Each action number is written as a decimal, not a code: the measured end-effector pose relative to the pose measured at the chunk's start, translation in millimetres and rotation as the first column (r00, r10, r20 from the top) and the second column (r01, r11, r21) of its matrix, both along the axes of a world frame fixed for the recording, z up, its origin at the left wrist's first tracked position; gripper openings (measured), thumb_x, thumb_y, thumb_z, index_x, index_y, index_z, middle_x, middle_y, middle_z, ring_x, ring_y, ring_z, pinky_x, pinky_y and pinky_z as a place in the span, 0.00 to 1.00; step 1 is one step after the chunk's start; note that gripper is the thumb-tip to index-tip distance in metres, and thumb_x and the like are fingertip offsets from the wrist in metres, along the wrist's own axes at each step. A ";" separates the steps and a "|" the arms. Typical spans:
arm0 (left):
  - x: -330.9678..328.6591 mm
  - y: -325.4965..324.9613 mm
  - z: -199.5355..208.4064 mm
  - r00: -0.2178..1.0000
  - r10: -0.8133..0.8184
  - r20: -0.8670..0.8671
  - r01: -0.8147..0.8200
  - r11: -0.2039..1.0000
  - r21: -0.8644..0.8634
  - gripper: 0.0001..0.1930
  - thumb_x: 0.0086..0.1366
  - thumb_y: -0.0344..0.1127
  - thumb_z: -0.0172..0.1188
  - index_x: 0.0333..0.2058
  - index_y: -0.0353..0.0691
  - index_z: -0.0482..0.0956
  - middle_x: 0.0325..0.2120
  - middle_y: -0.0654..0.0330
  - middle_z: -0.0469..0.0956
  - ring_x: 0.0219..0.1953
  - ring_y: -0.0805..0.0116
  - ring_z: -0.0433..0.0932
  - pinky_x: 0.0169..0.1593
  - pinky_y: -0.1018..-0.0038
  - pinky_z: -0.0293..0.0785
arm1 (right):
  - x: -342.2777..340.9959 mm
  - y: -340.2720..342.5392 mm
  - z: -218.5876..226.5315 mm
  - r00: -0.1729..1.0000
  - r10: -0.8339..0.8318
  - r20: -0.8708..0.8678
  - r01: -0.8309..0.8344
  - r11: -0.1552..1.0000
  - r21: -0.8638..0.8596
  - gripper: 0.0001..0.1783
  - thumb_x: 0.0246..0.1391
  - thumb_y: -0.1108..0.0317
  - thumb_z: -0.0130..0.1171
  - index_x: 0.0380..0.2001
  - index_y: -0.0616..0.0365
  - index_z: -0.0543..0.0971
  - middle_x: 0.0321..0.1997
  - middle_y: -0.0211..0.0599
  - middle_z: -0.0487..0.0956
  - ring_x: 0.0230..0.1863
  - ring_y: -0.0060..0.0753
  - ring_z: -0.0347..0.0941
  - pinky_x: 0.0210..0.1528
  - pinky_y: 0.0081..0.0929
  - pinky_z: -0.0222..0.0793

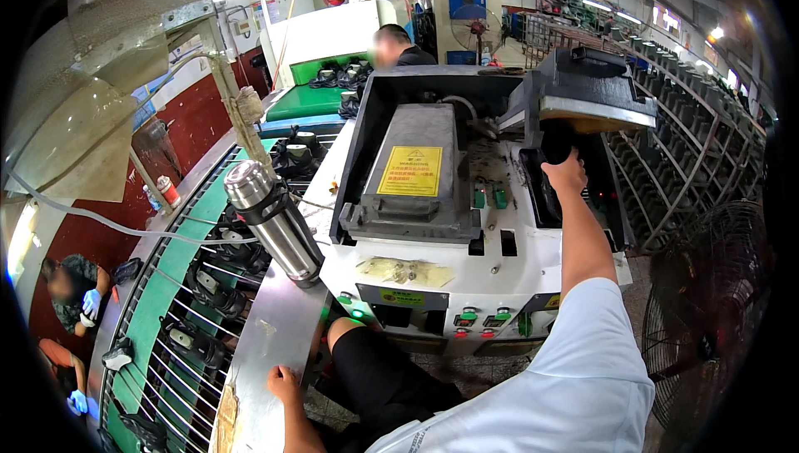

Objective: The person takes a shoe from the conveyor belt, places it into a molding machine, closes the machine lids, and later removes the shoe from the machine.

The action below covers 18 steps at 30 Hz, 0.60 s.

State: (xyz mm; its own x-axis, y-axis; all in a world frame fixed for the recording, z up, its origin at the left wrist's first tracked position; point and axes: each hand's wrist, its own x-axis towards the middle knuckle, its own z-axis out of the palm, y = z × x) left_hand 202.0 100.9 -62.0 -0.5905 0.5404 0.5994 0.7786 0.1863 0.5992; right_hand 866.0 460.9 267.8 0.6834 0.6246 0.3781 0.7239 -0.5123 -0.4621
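My right hand reaches up to the right side of a white and black machine and grips a black handle-like part. This part sits under a black shoe-shaped piece with a pale flat edge. My left hand rests flat on the edge of a metal shelf at the lower left, holding nothing. A grey block with a yellow label lies in the machine's open top. Green and red buttons line its front panel.
A steel flask stands on the shelf. To the left, a green wire conveyor carries black shoes. Wire racks and a floor fan stand on the right. One person works behind the machine, and others in blue gloves at far left.
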 end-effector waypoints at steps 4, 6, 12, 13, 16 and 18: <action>-9.5 2.9 -20.7 0.997 -0.039 0.072 0.040 0.999 -0.018 0.12 0.58 0.34 0.54 0.20 0.33 0.74 0.14 0.56 0.73 0.18 0.66 0.74 0.25 0.68 0.71 | -9.5 -49.2 -2.4 1.000 -0.009 -0.013 0.013 0.935 0.354 0.51 0.31 0.51 0.71 0.61 0.53 0.62 0.54 0.51 0.72 0.53 0.55 0.70 0.55 0.46 0.67; -44.8 -15.4 -53.6 0.997 0.003 0.075 0.007 0.992 -0.129 0.11 0.57 0.34 0.55 0.22 0.32 0.75 0.15 0.55 0.75 0.20 0.63 0.75 0.28 0.66 0.72 | -32.2 -69.6 -17.5 0.994 0.071 -0.084 -0.025 0.888 0.460 0.54 0.30 0.56 0.70 0.64 0.55 0.58 0.57 0.54 0.68 0.58 0.58 0.65 0.58 0.48 0.63; 49.4 15.4 71.4 0.840 -0.087 0.536 0.266 0.927 -0.266 0.32 0.50 0.43 0.67 0.51 0.32 0.70 0.29 0.49 0.80 0.33 0.53 0.80 0.40 0.62 0.75 | 60.8 -142.5 -105.3 0.976 0.208 0.058 -0.180 0.637 0.749 0.58 0.28 0.65 0.70 0.65 0.69 0.53 0.68 0.55 0.56 0.66 0.52 0.56 0.68 0.37 0.48; 62.3 15.5 73.9 0.779 -0.157 0.608 0.354 0.909 -0.219 0.31 0.52 0.44 0.67 0.51 0.33 0.70 0.33 0.49 0.80 0.38 0.56 0.79 0.43 0.63 0.75 | 55.4 -156.3 -110.7 0.936 0.348 -0.050 -0.164 0.557 0.814 0.52 0.33 0.72 0.65 0.65 0.67 0.54 0.62 0.52 0.65 0.61 0.46 0.63 0.64 0.34 0.56; 127.6 24.6 112.8 0.355 -0.458 0.815 0.610 0.774 0.170 0.25 0.59 0.41 0.64 0.52 0.35 0.71 0.45 0.53 0.76 0.47 0.63 0.74 0.53 0.68 0.70 | 14.2 -198.6 -103.9 0.236 0.884 -0.404 0.013 0.413 0.911 0.34 0.38 0.66 0.52 0.55 0.64 0.68 0.53 0.44 0.73 0.52 0.45 0.69 0.55 0.39 0.66; 144.9 23.7 133.7 -0.025 -0.628 0.778 0.700 0.545 0.463 0.31 0.62 0.44 0.61 0.59 0.36 0.62 0.53 0.53 0.69 0.55 0.64 0.68 0.58 0.67 0.64 | -62.7 -202.3 -101.2 -0.124 0.792 -0.598 0.030 0.605 0.795 0.35 0.37 0.59 0.50 0.53 0.61 0.70 0.52 0.44 0.73 0.52 0.48 0.70 0.54 0.42 0.67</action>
